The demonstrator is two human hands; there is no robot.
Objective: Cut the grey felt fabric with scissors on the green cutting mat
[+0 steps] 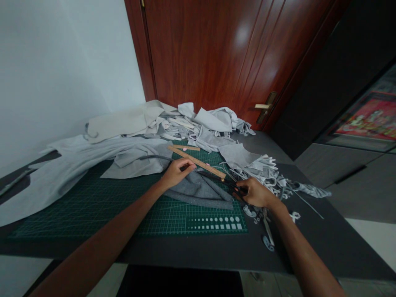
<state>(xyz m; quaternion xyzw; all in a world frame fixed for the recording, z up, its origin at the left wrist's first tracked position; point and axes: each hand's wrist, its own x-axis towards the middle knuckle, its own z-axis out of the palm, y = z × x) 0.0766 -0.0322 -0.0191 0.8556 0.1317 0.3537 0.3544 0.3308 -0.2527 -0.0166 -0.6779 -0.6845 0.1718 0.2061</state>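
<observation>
My right hand [254, 192] is closed round the black handles of a pair of scissors [236, 187], whose blades point left toward my other hand. With thumb and fingertips pinched, my left hand [177, 172] holds the upper edge of a dark grey fabric piece [198, 190]. That piece lies partly folded on a green cutting mat [167, 222]. Just beyond the hands, a wooden ruler [201, 163] lies slantwise, and a second wooden strip [188, 147] rests behind it. The exact spot where the blades meet the cloth is too small to make out.
Light grey fabric [93, 154] spreads over the mat's left side. A cream fabric roll [123, 121] and heaped pale cloth [213, 119] line the back. Thin scraps [272, 177] pile up on the right of the dark table [312, 235]. A wooden door [210, 53] stands behind.
</observation>
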